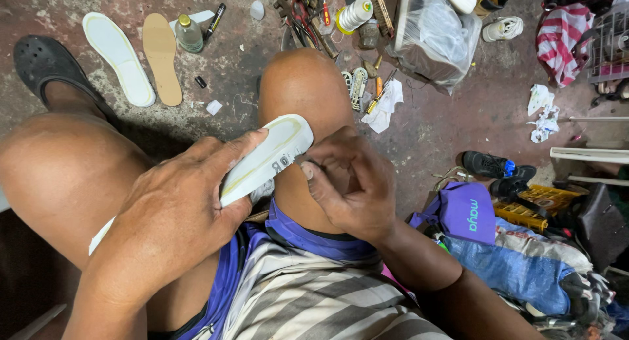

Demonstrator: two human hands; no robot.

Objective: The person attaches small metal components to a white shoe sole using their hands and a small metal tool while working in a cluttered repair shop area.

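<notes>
My left hand [180,206] grips a white shoe sole [275,150] with a yellowish glue line along its rim, holding it across my lap above my right knee [304,84]. My right hand [350,183] is closed with its fingertips pinched at the sole's near edge; a thin tool or needle may be between them, but it is too small to tell. Both hands rest between my bare knees.
On the concrete floor lie a white insole [118,58], a tan insole [162,58], a small bottle [189,33], a thread spool [356,14], scattered tools [308,19], a plastic-wrapped box [436,35], crumpled paper [383,107], black shoes [491,166] and a purple bag [465,212].
</notes>
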